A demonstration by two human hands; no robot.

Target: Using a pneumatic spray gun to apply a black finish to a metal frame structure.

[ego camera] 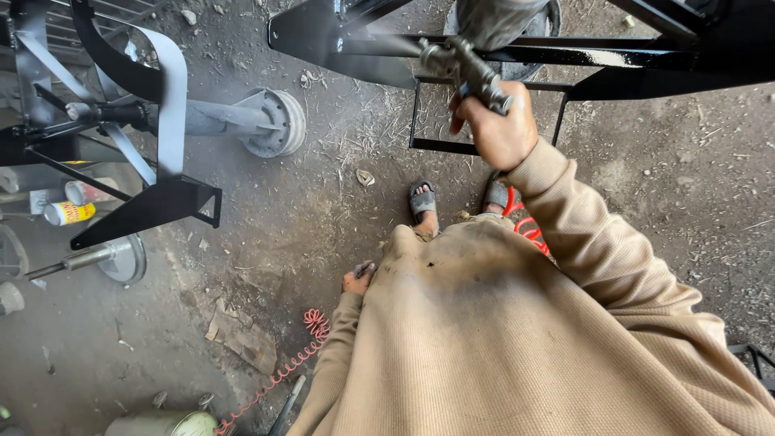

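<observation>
My right hand [499, 129] is raised in front of me and grips a metal spray gun [467, 69], whose cup [492, 18] rises out of the top of the view. The gun points left at a black-painted metal frame [565, 56] with glossy wet bars. My left hand [358, 279] hangs low at my side, smudged dark, fingers loosely curled and holding nothing. I wear a tan sweater and sandals.
A second black and grey metal frame [153, 113] with a grey shaft and disc [274, 121] stands on the left. Spray cans [71, 211] lie beneath it. A coiled red air hose [282, 367] runs across the dirt floor. A metal can [161, 422] sits at the bottom.
</observation>
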